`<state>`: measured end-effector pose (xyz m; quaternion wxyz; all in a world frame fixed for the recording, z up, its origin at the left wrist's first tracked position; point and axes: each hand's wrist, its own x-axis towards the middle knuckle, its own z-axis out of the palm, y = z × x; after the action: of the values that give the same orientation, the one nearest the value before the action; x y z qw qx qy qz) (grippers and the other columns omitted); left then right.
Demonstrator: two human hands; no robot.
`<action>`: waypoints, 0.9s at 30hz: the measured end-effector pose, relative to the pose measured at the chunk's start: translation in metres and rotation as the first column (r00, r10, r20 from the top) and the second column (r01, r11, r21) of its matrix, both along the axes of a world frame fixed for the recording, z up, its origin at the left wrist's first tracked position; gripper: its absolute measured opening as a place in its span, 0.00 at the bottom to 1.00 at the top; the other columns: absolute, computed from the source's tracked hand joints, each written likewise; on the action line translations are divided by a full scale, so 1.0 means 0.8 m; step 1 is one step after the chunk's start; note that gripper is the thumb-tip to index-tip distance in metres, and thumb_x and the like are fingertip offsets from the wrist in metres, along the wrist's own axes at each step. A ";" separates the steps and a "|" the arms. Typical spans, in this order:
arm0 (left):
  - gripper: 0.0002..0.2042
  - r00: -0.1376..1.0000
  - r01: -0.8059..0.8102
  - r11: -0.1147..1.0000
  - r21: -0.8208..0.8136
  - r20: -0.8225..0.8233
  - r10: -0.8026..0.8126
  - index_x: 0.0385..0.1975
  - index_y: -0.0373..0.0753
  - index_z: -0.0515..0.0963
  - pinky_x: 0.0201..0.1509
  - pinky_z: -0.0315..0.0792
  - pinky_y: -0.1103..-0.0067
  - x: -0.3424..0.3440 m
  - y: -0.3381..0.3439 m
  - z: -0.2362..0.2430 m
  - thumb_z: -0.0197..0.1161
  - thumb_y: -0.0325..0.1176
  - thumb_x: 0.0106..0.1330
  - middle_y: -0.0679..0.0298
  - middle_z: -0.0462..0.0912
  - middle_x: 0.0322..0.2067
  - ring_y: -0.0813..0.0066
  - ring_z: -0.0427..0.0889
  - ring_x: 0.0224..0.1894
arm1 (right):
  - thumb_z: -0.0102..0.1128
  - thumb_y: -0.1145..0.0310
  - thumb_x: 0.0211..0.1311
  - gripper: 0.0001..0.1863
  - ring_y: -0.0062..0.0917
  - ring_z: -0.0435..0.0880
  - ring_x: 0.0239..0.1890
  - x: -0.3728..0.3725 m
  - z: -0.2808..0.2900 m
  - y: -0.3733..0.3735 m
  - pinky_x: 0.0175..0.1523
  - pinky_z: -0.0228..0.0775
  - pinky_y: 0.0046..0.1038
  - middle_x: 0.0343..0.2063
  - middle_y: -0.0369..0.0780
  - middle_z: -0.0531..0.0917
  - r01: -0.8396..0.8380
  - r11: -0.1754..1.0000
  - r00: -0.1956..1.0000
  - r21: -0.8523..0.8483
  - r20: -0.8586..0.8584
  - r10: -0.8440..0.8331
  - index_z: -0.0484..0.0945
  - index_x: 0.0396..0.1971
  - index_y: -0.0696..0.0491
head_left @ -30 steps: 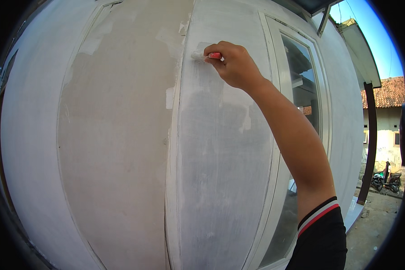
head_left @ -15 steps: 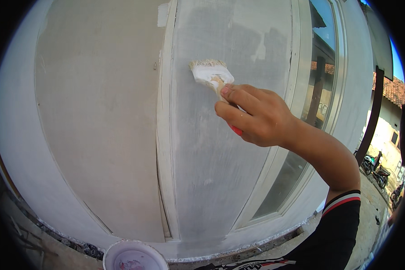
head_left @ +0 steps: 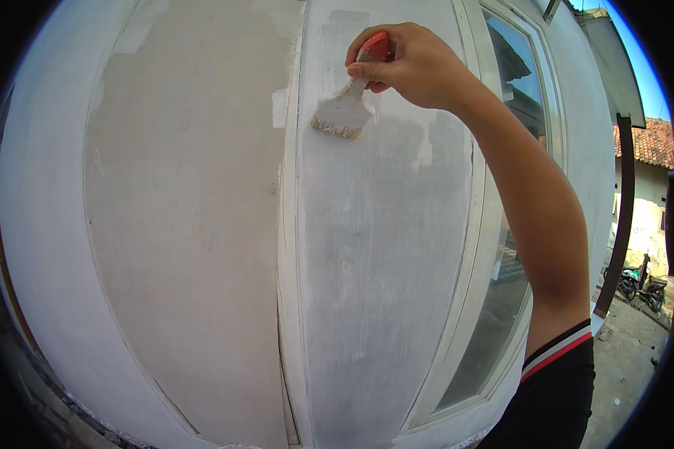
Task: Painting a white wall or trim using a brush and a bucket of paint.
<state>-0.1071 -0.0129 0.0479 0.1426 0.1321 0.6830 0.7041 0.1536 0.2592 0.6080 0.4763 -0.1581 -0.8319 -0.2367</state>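
My right hand [head_left: 408, 63] is closed around the handle of a paintbrush [head_left: 344, 112]. The brush has a red handle end and a wide head coated in white paint. Its bristles point downward and lie at the upper left of a grey wall panel [head_left: 382, 247] streaked with thin white paint; whether they press on it is hard to tell. Darker grey patches show on the panel near the hand. My left hand is out of view.
A beige door-like panel [head_left: 187, 247] in a white frame [head_left: 290, 247] stands to the left. On the right is a narrow window [head_left: 475, 337] with a pale frame. Motorcycles [head_left: 644, 288] are parked outside at the far right, by a dark post [head_left: 623, 217].
My right hand has risen and turned over, so the bristles now point down instead of up. The view has tilted upward, and the round tub at the bottom has left the picture.
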 end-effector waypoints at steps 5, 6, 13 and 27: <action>0.10 1.000 -0.003 0.999 0.050 -0.008 0.003 0.18 0.39 0.61 0.24 0.57 0.81 0.006 -0.006 0.007 0.58 0.24 0.42 0.72 0.60 0.19 0.82 0.60 0.23 | 0.63 0.65 0.52 0.08 0.24 0.77 0.27 -0.019 0.055 -0.008 0.35 0.71 0.22 0.25 0.40 0.81 0.086 0.949 0.984 0.302 -0.176 -0.033 0.79 0.29 0.54; 0.11 0.999 -0.001 1.000 0.027 -0.046 0.003 0.17 0.39 0.60 0.23 0.56 0.81 0.005 -0.007 0.000 0.58 0.24 0.42 0.73 0.59 0.18 0.82 0.59 0.23 | 0.63 0.68 0.52 0.07 0.25 0.77 0.27 -0.024 0.057 -0.007 0.36 0.70 0.22 0.24 0.40 0.80 0.079 0.957 0.983 0.281 -0.184 -0.027 0.79 0.29 0.54; 0.13 0.981 -0.104 0.992 -0.072 -0.173 0.090 0.15 0.41 0.58 0.22 0.54 0.81 -0.007 -0.019 -0.017 0.58 0.24 0.39 0.72 0.57 0.17 0.82 0.57 0.22 | 0.59 0.74 0.52 0.04 0.30 0.77 0.26 -0.043 0.032 0.040 0.34 0.71 0.27 0.23 0.39 0.76 -0.042 0.817 0.991 0.575 -0.082 0.109 0.78 0.30 0.54; 0.12 0.989 -0.142 0.980 0.137 0.061 0.135 0.27 0.32 0.72 0.35 0.66 0.76 0.002 -0.009 0.020 0.53 0.21 0.38 0.61 0.74 0.25 0.71 0.71 0.29 | 0.57 0.77 0.47 0.06 0.27 0.77 0.25 -0.016 -0.153 0.015 0.26 0.71 0.26 0.22 0.39 0.75 -0.212 0.866 0.942 0.453 0.330 0.058 0.74 0.28 0.56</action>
<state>-0.1055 -0.0203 0.0642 0.1011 0.0759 0.6351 0.7620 0.1407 0.2714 0.4854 0.3815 0.0634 -0.8190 -0.4238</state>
